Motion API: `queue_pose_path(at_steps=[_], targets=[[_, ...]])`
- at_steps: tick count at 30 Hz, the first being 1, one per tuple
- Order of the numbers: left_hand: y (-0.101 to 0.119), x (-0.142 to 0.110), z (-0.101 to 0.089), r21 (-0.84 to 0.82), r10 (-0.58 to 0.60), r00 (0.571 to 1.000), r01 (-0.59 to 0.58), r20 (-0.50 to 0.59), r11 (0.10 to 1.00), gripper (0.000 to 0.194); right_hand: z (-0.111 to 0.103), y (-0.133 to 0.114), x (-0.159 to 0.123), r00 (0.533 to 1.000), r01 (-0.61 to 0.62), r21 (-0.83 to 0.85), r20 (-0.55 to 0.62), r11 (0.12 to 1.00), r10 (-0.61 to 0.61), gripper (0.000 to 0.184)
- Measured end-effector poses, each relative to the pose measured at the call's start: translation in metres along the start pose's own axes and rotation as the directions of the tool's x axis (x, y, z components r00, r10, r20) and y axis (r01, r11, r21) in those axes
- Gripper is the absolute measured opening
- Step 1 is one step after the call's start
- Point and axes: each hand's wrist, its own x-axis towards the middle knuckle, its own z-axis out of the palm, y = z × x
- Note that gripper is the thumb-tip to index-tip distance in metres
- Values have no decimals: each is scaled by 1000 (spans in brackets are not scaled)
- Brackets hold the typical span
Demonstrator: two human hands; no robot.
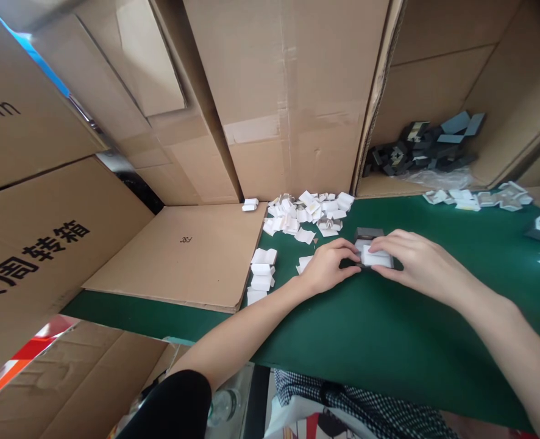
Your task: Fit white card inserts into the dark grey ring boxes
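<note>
A small dark grey box [369, 233] with its lid up stands on the green table between my hands. My left hand [330, 263] has thumb and fingers closed on the box's left side. From the right, my right hand [409, 259] pinches a white folded insert [377, 256] at the mouth of the box. How deep the insert sits in the box cannot be made out. Partly behind my left hand lies another white folded piece [303, 263]. A short column of white folded pieces [262, 277] lies further left.
A heap of white folded pieces [304, 213] lies at the table's back, beside a flat cardboard sheet [197, 256]. More white pieces [478, 198] are at the back right. An open carton [448, 67] holds several dark small boxes [407, 149]. Large cartons wall in the back and left.
</note>
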Motion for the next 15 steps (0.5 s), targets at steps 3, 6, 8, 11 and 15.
queue_pose_path(at_steps=[3, 6, 8, 11, 15], targets=[[-1, 0, 1, 0, -11, 1000, 11, -6, 1000, 12, 2, -2, 1, 1000, 8, -8, -22, 1000, -8, 26], [-1, 0, 2, -1, -24, 1000, 24, -19, 1000, 10, 5, -2, 2, 1000, 3, 43, -13, 999, -3, 28], [-2, 0, 1, -8, -32, 999, 31, -28, 999, 10, 7, -1, 2, 1000, -7, 80, 7, 997, 7, 28], [-3, 1, 1, -20, -46, 998, 45, -31, 999, 10, 11, 2, 2, 999, -13, 95, 31, 995, 10, 27], [-3, 0, 1, -15, -41, 999, 41, -30, 999, 10, 17, 2, 3, 1000, 9, 104, 12, 994, -11, 28]])
